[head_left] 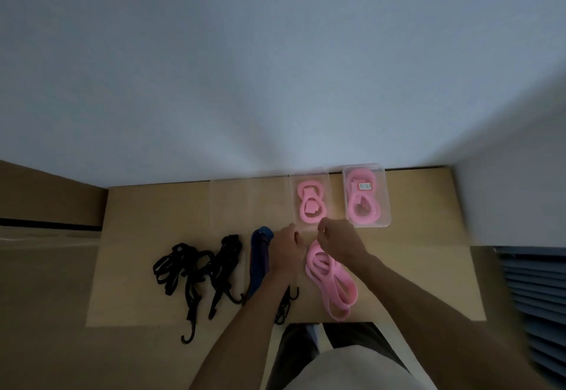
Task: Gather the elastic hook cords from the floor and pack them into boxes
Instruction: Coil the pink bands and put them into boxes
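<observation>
Pink elastic cord loop lies loose on the floor near its front edge, under both hands: right hand fingers curled, contents unclear, left hand unclear; looks soft, floppy, light, so grab mid-coil to stop it springing open.

L hand: back faces camera, fingers hidden; grip cannot be judged. L forearm covers part of a black hook cord; only one hook and a short length show. Blue cord: right edge behind L wrist. Label in closed box too small to read. Both arms cut off at btm edge.
</observation>
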Available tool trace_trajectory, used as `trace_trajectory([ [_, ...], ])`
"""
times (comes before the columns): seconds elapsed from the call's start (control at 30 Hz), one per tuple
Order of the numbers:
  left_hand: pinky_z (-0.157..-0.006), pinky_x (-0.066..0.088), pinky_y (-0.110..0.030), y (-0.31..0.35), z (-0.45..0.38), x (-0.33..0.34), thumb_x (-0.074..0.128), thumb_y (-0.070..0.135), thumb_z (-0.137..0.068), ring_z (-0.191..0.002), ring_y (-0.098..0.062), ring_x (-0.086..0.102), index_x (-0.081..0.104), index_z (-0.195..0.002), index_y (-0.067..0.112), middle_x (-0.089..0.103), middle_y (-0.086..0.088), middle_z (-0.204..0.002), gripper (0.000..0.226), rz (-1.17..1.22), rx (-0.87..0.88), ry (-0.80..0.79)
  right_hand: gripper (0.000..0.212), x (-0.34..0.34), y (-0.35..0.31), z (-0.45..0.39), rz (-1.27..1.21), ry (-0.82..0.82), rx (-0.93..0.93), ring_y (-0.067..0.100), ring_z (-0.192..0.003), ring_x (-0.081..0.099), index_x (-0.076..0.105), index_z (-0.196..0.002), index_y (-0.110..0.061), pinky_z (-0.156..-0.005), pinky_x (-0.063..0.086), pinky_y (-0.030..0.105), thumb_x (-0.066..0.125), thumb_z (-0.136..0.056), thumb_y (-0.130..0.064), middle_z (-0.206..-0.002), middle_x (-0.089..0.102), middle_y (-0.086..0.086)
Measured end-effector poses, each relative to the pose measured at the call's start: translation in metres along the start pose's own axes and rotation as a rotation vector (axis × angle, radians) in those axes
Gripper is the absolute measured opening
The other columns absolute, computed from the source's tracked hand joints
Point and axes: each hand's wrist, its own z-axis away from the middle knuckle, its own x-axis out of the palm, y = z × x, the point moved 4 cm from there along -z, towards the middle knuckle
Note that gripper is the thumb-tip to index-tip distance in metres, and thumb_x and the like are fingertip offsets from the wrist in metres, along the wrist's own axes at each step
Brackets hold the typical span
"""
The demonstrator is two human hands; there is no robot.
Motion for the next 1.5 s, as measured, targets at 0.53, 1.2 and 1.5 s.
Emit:
trace_trajectory([
  [0.53,-0.075,0.051,-0.040,-0.006,0.007,0.051,0.051,0.005,-0.096,-0.085,-0.035,0.065,0.069,-0.093,-0.003,0.069,-0.018,-0.089,0.021,0.294,-0.127,-0.179,0.033,0.052,0.048,0.042,-0.199,0.034,0.456,0.030,-0.091,0.066,0.059,-0.118,-0.006,-0.073,0.051,0.033,0.068,-0.088,-0.018,-0.105,0.069,0.013],
  [1.2,-0.054,0.043,-0.026,0.076,0.033,-0.002,0.068,0.010,-0.089,-0.054,-0.015,0.053,0.066,-0.072,0.010,0.060,-0.004,-0.060,0.017,0.929,-0.259,-0.421,0.030,-0.038,-0.004,0.065,-0.658,0.390,0.316,0.017,-0.077,0.069,0.074,-0.102,-0.009,-0.068,0.057,0.025,0.052,-0.085,0.002,-0.085,0.074,0.006],
  [1.5,-0.060,0.047,-0.033,0.113,0.065,-0.110,0.066,0.023,-0.081,-0.063,-0.018,0.061,0.066,-0.068,0.022,0.064,0.005,-0.062,0.013,0.821,0.104,-0.093,0.016,-0.120,-0.085,0.108,-0.724,0.574,0.092,0.009,-0.078,0.069,0.075,-0.100,-0.010,-0.070,0.055,0.023,0.067,-0.092,-0.022,-0.086,0.075,-0.002],
])
